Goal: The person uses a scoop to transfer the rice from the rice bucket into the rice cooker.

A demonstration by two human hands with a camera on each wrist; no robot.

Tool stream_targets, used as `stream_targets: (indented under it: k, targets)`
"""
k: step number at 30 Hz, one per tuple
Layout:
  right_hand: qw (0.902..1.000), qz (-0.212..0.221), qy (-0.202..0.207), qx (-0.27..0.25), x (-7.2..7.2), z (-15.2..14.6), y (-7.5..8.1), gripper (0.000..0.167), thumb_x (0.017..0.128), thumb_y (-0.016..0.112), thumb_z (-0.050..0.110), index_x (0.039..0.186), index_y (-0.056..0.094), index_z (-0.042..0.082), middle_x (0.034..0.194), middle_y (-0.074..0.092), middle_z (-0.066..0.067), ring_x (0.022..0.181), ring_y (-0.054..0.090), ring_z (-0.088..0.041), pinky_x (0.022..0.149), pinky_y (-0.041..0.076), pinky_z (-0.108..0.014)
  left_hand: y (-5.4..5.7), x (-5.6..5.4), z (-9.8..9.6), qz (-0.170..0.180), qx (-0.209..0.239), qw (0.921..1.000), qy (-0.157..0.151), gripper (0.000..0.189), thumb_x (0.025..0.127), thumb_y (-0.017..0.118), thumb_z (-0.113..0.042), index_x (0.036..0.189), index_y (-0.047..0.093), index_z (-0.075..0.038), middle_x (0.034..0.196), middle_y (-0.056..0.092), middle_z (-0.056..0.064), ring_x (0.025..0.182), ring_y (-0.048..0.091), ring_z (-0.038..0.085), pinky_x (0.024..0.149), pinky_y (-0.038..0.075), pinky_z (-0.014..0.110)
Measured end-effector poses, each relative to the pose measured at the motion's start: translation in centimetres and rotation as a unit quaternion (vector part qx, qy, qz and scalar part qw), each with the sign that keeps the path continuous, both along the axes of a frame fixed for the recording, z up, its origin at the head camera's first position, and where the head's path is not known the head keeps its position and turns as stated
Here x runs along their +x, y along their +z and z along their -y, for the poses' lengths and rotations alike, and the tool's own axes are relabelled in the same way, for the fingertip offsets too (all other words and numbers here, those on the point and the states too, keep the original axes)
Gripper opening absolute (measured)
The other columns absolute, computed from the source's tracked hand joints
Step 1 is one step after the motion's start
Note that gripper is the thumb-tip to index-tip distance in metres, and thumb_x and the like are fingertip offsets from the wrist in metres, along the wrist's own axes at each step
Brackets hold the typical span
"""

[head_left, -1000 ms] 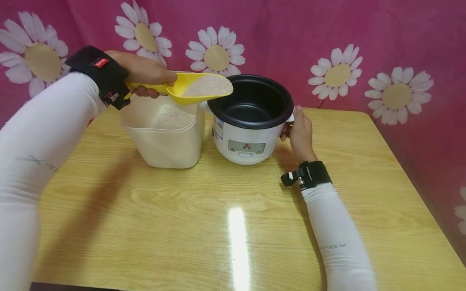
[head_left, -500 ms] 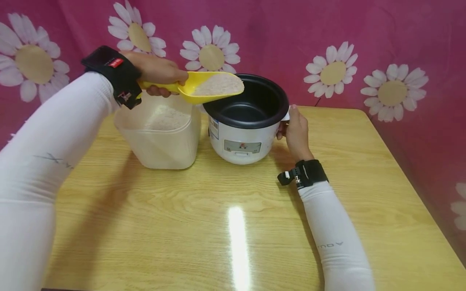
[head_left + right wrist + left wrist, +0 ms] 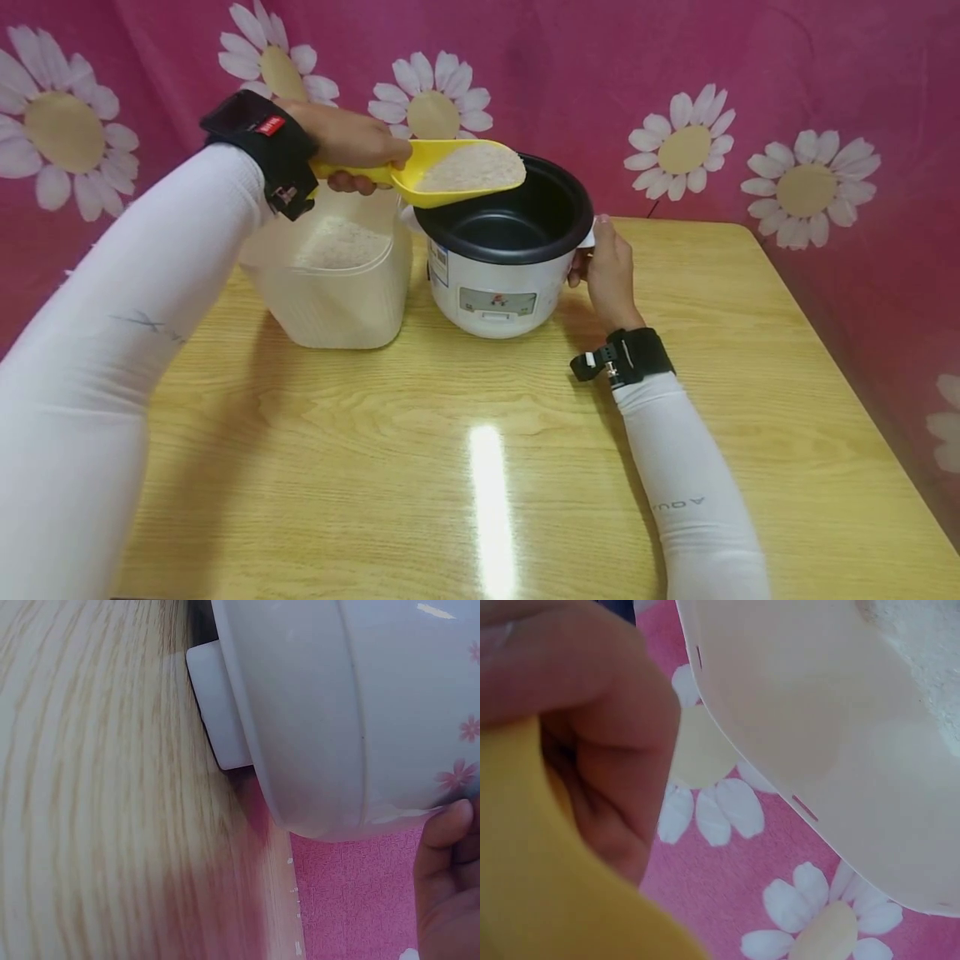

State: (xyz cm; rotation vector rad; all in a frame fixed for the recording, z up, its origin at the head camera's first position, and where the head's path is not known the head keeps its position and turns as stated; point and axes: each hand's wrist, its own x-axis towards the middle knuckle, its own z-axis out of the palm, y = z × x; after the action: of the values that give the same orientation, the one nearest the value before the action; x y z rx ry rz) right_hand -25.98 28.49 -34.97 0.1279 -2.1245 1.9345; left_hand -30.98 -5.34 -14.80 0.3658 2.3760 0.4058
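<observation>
My left hand (image 3: 352,140) grips the handle of a yellow scoop (image 3: 420,156) heaped with pale rice (image 3: 474,167). The scoop's tip overlaps the left part of the open mouth of a white rice cooker (image 3: 491,308), whose black inner pot (image 3: 502,229) shows bare at the bottom. On the cooker's right, my right hand (image 3: 613,275) holds the white side handle; the right wrist view has its fingers (image 3: 446,825) against the flowered wall. Below my left hand stands a cream bin (image 3: 341,308) with more rice (image 3: 341,244) inside. Part of its rim is hidden by the arm.
Both containers stand side by side on a light wood table (image 3: 360,467), towards its back edge. Behind it hangs a pink cloth (image 3: 562,75) printed with white daisies. The table's right edge slants down through the head view.
My left hand has carried the loaded scoop rightwards, from near the cooker's left rim to over its opening. The right hand stays at the handle; the view has shifted slightly.
</observation>
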Motion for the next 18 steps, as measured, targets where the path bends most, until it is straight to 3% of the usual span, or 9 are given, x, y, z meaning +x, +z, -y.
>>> stream_targets:
  k: [8,13,18]
  targets:
    - [0.9998,-0.006,0.008,-0.02,0.1,0.1,0.1,0.042,0.11,0.035,0.049,0.091,0.059,0.02,0.07,0.052,0.001,0.053,0.049,-0.014,0.052,0.048,-0.023,-0.5,-0.3,-1.9,-0.003,0.005,0.9994,-0.033,0.038,0.107,0.033,-0.04,0.12,0.052,-0.01,0.067,0.047,-0.006,0.057,0.043,0.014,0.057,0.039,0.026]
    - [0.9997,-0.01,0.005,-0.022,-0.1,0.1,0.1,0.042,0.11,0.035,0.047,0.09,0.059,0.019,0.069,0.051,0.001,0.052,0.049,-0.013,0.052,0.047,-0.023,-1.2,-0.5,-2.6,-0.024,0.003,0.9986,-0.047,0.04,0.107,0.035,-0.038,0.104,0.059,-0.007,0.065,0.048,-0.006,0.056,0.044,0.014,0.056,0.039,0.026]
    - [0.9995,-0.011,0.01,-0.026,0.1,0.1,0.0,0.043,0.11,0.034,0.047,0.089,0.058,0.018,0.069,0.051,0.002,0.052,0.049,-0.013,0.052,0.047,-0.023,-1.7,-0.6,-3.2,-0.041,-0.004,0.9978,-0.051,0.039,0.107,0.036,-0.037,0.094,0.058,-0.008,0.063,0.048,-0.005,0.056,0.044,0.015,0.057,0.039,0.027]
